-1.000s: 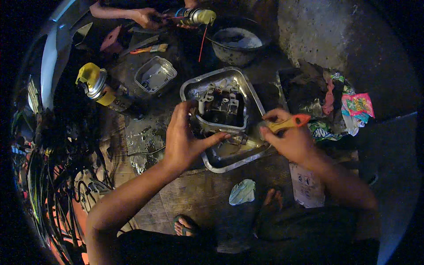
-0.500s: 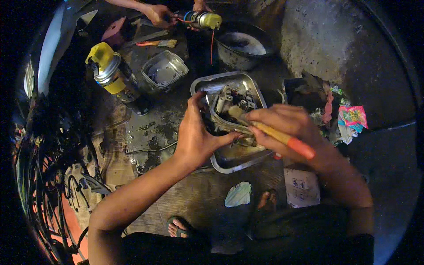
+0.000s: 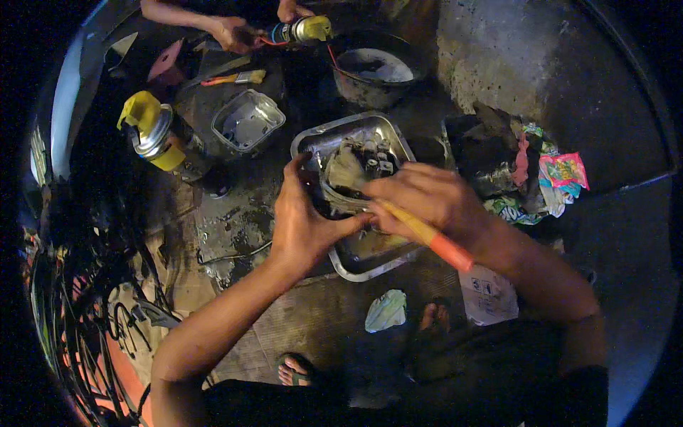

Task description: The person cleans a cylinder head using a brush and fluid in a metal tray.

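Note:
My right hand (image 3: pixel 435 203) is closed round a paintbrush (image 3: pixel 420 228) with a wooden handle and a red end. Its pale bristles, smeared by motion, press on a greasy metal engine part (image 3: pixel 383 151) with several round studs or openings. Thumb and fingers of my left hand (image 3: pixel 302 217) grip the part's rim from the left, tilting it over a rectangular steel tray (image 3: pixel 405 269). Brownish liquid shows in the tray's near end. The part's underside is hidden.
A co-worker's hands (image 3: pixel 238 35) hold a spray can (image 3: pixel 293 31) near a dark basin (image 3: pixel 370 87). Around stand a yellow-capped can (image 3: pixel 174 142), a clear tub (image 3: pixel 247 121), another paintbrush (image 3: pixel 235 77), cables (image 3: pixel 78 299) and wrappers (image 3: pixel 562 171).
The paintbrush has swept left across the engine part, my right hand with it. My left hand keeps its grip. The whole view has shifted slightly, and the co-worker's can still points at the basin.

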Demonstrator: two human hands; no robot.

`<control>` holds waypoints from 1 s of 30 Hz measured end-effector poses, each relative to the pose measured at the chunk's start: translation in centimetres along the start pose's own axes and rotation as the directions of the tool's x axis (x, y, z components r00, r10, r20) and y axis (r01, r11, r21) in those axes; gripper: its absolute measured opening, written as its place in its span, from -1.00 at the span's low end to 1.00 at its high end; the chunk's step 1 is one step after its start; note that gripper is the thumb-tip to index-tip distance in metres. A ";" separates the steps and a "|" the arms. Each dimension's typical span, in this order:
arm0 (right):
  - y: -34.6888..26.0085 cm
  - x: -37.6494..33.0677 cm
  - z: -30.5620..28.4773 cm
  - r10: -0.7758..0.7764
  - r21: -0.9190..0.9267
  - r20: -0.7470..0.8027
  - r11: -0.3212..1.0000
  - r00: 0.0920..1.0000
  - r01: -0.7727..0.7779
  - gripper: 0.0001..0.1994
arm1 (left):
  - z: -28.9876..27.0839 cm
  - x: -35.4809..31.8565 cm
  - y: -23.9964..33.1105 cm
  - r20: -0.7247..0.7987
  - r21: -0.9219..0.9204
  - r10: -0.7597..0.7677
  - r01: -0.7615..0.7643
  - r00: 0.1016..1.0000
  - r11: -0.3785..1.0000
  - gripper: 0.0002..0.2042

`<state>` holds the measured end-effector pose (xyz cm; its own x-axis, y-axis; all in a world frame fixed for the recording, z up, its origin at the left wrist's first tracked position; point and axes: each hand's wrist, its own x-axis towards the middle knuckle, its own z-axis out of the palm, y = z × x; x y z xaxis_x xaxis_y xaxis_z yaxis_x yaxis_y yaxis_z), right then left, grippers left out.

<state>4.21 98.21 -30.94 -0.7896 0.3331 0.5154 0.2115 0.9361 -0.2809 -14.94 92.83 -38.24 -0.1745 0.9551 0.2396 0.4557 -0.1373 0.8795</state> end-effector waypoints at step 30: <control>1.1 2.3 -4.0 0.310 0.245 0.433 0.863 0.846 -0.441 -0.75 | 0.6 0.4 -0.4 0.026 -0.003 0.053 -0.053 0.998 0.999 0.08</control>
<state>4.95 100.44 -26.84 -0.8523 0.5231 -0.0014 0.3898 0.6334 -0.6684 -14.69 93.43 -38.71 -0.1272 0.9528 0.2755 0.4615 -0.1890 0.8667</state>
